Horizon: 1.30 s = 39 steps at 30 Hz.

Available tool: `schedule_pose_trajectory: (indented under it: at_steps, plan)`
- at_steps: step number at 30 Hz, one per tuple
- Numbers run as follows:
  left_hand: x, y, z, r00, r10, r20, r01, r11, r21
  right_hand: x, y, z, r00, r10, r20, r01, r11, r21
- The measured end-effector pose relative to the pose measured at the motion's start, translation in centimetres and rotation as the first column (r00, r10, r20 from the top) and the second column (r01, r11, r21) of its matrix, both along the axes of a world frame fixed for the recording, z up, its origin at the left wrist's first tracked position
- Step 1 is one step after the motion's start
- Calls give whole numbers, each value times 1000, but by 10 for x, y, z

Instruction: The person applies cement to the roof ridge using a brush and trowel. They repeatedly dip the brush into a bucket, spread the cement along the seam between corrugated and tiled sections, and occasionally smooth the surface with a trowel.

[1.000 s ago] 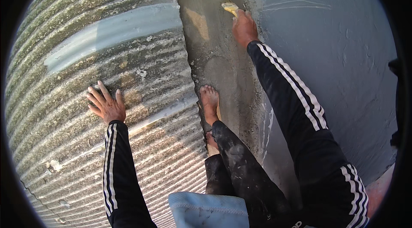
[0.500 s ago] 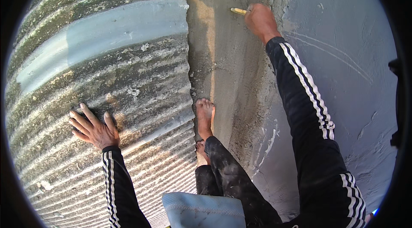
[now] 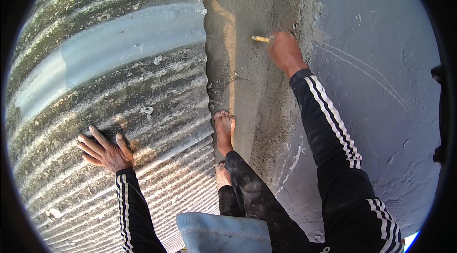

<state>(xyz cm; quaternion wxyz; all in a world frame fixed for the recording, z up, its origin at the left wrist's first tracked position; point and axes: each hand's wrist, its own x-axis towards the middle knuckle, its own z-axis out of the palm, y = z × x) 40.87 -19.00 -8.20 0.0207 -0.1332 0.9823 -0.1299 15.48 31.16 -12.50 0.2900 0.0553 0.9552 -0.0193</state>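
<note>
The brush [image 3: 261, 39] lies toward 1 o'clock from the middle of the view, over the grey channel [image 3: 245, 119]. It shows nearly edge-on as a short, slim yellow length with a darker tip pointing to 9 o'clock; the fist covers the rest. Whether that tip touches the channel floor cannot be told.

The right hand [image 3: 286, 54], between 1 and 2 o'clock, is curled closed around the brush, its back turned up and its striped dark sleeve [image 3: 328, 124] running down toward 5 o'clock. The left hand [image 3: 107, 154], between 8 and 9 o'clock, grasps nothing: it lies palm down on the corrugated sheet [image 3: 166, 88], fingers spread toward 10 o'clock and thumb apart, toward 12.

The sheet fills the 9 o'clock side, with a smooth pale blue band [image 3: 135, 34] toward 10 o'clock. Its wavy edge runs from 12 toward 6 o'clock and borders the channel. On the channel's other side, a crumbly ridge [image 3: 307, 5] toward 1 o'clock meets the smooth grey surface [image 3: 381, 38] filling the 3 o'clock side, marked by thin, curved pale lines. Between edge and ridge, bare floor lies around the brush, crossed by a narrow sunlit strip [image 3: 230, 53]. Two bare feet [image 3: 223, 131] stand in the channel just below the middle, close beside the sheet's edge.
</note>
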Motion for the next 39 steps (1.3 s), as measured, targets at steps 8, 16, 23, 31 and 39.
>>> schedule_pose_trajectory:
  at_steps: [8, 16, 23, 31, 39]
  plan:
    - [3, 0, -3, 999, -16, -28, 16, 1000, 8, -18, 10, -51, 965, 16, -263, -23, 1000, -22]
    - [2, 0, 0, 999, -24, -26, 25, 999, 36, 167, 19, 10, 993, -96, 74, 102, 991, -83]
    - [5, 0, -2, 999, -32, -42, 35, 998, 53, 123, 20, -37, 992, -75, -100, 70, 996, -54]
    - [5, 1, -3, 996, -64, -61, 67, 996, 57, 185, 12, 3, 986, -134, -99, 123, 986, -110]
    - [6, 0, -3, 996, -50, -77, 56, 996, 68, 214, 5, -1, 953, -171, 249, 186, 982, -35]
